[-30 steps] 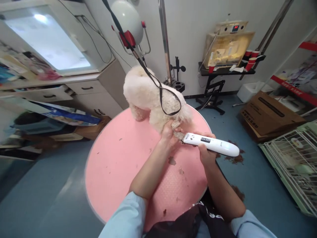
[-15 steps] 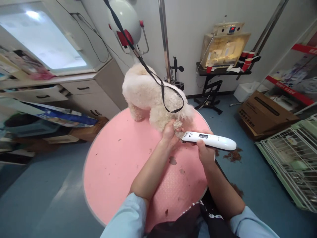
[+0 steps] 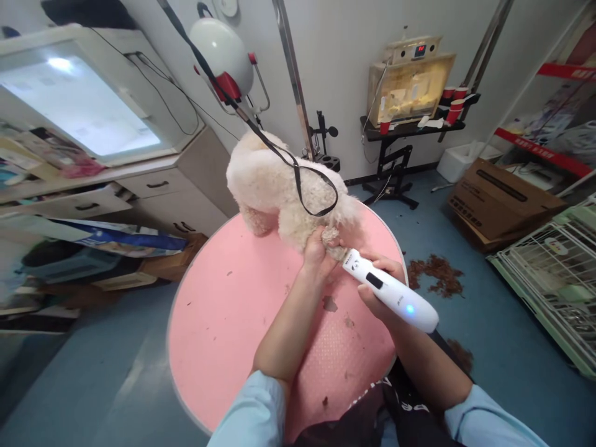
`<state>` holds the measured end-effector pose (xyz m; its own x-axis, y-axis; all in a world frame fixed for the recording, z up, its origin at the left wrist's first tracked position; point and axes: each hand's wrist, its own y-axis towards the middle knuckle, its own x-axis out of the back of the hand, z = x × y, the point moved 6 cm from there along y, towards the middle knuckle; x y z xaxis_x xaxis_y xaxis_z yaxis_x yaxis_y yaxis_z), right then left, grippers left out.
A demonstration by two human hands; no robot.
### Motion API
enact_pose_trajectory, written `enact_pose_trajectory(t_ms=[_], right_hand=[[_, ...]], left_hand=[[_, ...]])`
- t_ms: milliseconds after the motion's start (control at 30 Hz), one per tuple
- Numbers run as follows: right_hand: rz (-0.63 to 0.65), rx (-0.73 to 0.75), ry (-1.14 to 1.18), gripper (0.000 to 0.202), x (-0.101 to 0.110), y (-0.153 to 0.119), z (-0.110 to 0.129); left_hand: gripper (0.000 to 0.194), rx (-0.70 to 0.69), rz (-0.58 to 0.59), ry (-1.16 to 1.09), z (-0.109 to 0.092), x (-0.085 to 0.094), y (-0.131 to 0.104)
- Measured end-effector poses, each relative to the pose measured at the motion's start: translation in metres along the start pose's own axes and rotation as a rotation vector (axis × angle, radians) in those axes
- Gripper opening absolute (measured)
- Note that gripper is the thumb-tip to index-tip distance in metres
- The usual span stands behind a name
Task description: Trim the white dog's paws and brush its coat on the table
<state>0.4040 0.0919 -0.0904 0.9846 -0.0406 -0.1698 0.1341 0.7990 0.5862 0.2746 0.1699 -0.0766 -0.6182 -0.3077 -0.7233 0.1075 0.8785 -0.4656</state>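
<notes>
A cream, curly-coated dog (image 3: 270,177) stands on a round pink grooming table (image 3: 223,310), its rear end towards me. My left hand (image 3: 317,249) is closed around one of its paws, a fluffy foot (image 3: 331,237) lifted off the surface. White hair clippers (image 3: 388,288) lie in my right hand (image 3: 379,288), fingers wrapped around the body. A blue light glows near the handle end. The blade end is at the paw, touching or very close; I cannot tell which. A black leash loop (image 3: 316,189) hangs over the dog's back. The dog's head is hidden.
A metal post (image 3: 293,81) rises behind the table, beside a white round-headed dryer (image 3: 223,59). Clumps of brown hair (image 3: 435,275) lie on the floor at the right, near a cardboard box (image 3: 503,197) and a wire cage (image 3: 554,279). Drawers (image 3: 158,183) stand at the left.
The clippers have turned so their handle end points lower and nearer me, and a blue light now shows on them. The left hand keeps its grip on the paw. The camera view has shifted slightly.
</notes>
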Motion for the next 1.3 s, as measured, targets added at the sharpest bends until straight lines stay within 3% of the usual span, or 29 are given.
enact_pose_trajectory(t_ms=[233,367,467,667,833,967,1067,1300], right_hand=[[0.082,0.158,-0.097,0.047,0.0,-0.009,-0.003],[0.223,0.341,-0.233,0.046,-0.007,-0.013,0.009],[0.201,0.503,-0.291,0.05,-0.004,-0.018,0.021],[0.23,0.582,-0.443,0.056,-0.007,-0.021,0.017],[0.291,0.438,-0.296,0.049,-0.007,-0.021,0.012],[0.072,0.186,-0.057,0.042,0.016,-0.019,0.01],[0.084,-0.025,0.074,0.035,0.02,-0.014,0.001],[0.085,-0.174,0.34,0.036,0.014,0.012,-0.01]], left_hand=[[0.039,0.077,0.022,-0.039,-0.003,-0.003,-0.006],[0.038,0.095,0.05,-0.058,-0.004,-0.004,-0.008],[0.034,0.104,0.064,-0.06,-0.004,-0.005,-0.009],[0.036,0.071,0.074,-0.084,-0.006,-0.009,-0.011],[0.03,0.057,0.021,-0.134,-0.01,-0.007,-0.013],[0.024,0.072,0.005,-0.14,-0.014,-0.002,-0.012],[0.024,0.111,0.005,-0.104,-0.013,0.002,-0.013],[0.02,0.15,0.065,-0.073,-0.013,0.003,-0.018]])
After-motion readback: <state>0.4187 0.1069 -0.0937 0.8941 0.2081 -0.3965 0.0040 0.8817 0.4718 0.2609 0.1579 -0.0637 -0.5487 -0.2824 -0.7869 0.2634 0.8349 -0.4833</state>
